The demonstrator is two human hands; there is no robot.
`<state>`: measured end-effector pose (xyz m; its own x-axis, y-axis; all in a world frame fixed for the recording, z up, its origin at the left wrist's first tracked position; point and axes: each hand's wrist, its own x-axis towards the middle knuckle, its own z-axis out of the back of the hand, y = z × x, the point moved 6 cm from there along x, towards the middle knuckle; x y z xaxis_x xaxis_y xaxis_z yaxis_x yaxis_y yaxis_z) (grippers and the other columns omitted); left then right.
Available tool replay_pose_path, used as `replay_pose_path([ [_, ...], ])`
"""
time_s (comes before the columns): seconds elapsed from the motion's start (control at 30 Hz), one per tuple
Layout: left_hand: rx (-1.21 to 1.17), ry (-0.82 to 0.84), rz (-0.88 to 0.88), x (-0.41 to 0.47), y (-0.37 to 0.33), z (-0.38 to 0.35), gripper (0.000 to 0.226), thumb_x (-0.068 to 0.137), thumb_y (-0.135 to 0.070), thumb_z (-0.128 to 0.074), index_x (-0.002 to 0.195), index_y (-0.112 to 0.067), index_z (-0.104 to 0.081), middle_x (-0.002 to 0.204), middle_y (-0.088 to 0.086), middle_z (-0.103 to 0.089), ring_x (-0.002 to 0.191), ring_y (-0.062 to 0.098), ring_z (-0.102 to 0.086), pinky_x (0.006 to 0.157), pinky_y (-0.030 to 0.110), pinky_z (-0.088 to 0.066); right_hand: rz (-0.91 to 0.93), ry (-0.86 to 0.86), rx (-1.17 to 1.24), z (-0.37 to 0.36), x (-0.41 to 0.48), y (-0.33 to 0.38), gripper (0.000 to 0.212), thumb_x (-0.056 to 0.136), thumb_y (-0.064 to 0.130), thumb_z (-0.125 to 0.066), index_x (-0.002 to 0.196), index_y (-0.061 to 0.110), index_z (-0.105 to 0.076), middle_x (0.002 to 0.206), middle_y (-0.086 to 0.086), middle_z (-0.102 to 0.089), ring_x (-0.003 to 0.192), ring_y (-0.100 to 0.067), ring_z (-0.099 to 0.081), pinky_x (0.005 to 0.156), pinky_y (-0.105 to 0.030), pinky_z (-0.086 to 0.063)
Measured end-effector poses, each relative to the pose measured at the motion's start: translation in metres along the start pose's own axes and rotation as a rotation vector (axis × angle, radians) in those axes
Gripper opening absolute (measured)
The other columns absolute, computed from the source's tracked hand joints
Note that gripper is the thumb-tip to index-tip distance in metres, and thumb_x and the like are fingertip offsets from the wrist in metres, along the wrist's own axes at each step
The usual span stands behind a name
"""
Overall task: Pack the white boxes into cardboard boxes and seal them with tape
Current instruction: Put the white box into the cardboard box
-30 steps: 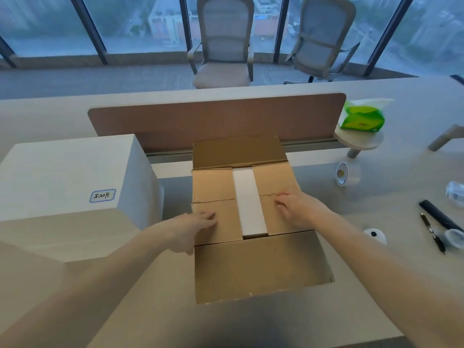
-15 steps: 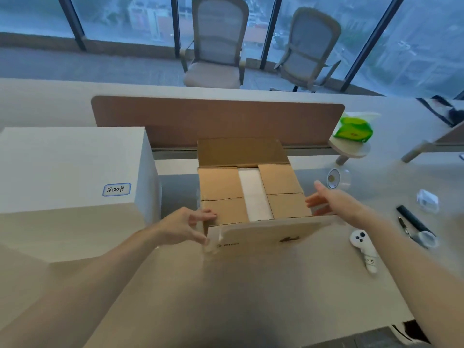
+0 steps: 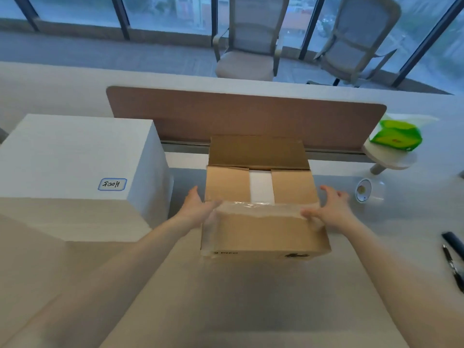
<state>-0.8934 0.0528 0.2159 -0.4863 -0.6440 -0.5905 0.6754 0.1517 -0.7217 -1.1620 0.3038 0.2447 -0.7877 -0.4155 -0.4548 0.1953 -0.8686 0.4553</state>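
At the middle of the desk [image 3: 251, 297], between the two hands: a cardboard box [image 3: 291, 187], mouth upward, long side left to right. Inside, under the two folded side flaps, a white box [image 3: 261, 187], seen only as a pale strip running near to far. Near flap [image 3: 263, 229] lifted and tilted over the opening, free edge glossy with old clear tape, long edge left to right. At its left end the left hand [image 3: 198, 209], fingers curled onto the flap, thumb raised; at its right end the right hand [image 3: 331, 212], thumb on top of the flap, fingers spread alongside the box wall. Far flap [image 3: 258, 151] upright against the brown divider panel [image 3: 246, 114]. Right of the box, apart from it, a roll of clear tape [image 3: 364, 190] on its side; further right, pens [image 3: 454, 259]. To the left, just beside the box, a large white box [image 3: 75, 156] with a handwritten label [image 3: 112, 184]
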Motion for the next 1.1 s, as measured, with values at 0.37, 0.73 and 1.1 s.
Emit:
replay_pose_path([
  [0.37, -0.05, -0.326, -0.094, 0.006, 0.015, -0.012, 0.043, 0.094, -0.056, -0.057, 0.119, -0.022, -0.069, 0.109, 0.001, -0.07, 0.105, 0.02, -0.062, 0.085, 0.032, -0.045, -0.001, 0.726, 0.296, -0.028, 0.068, -0.044, 0.114, 0.042, 0.058, -0.094, 0.139, 0.044, -0.036, 0.137, 0.009, -0.051, 0.126, -0.023, -0.049, 0.11, -0.056, -0.036],
  [0.73, 0.237, -0.418, -0.077, 0.0, 0.014, -0.008, 0.057, 0.104, -0.046, -0.043, 0.055, -0.018, -0.04, 0.052, -0.003, -0.042, 0.055, 0.017, -0.042, 0.054, 0.035, -0.027, 0.039, 0.22, 0.873, 0.015, 0.164, 0.057, 0.101, 0.058, 0.066, -0.079, 0.135, 0.012, -0.043, 0.128, 0.0, -0.059, 0.113, -0.02, -0.06, 0.096, -0.043, -0.051],
  [1.1, 0.604, -0.436, -0.248, -0.021, -0.012, -0.044, 0.053, 0.106, -0.042, -0.023, 0.104, -0.014, -0.068, 0.099, 0.018, -0.072, 0.099, 0.044, -0.062, 0.075, 0.043, -0.042, 0.395, 0.054, 0.827, 0.065, 0.084, 0.011, 0.079, 0.077, 0.077, -0.058, 0.069, -0.002, -0.051, 0.076, -0.012, -0.047, 0.075, -0.029, -0.043, 0.078, -0.039, -0.037],
])
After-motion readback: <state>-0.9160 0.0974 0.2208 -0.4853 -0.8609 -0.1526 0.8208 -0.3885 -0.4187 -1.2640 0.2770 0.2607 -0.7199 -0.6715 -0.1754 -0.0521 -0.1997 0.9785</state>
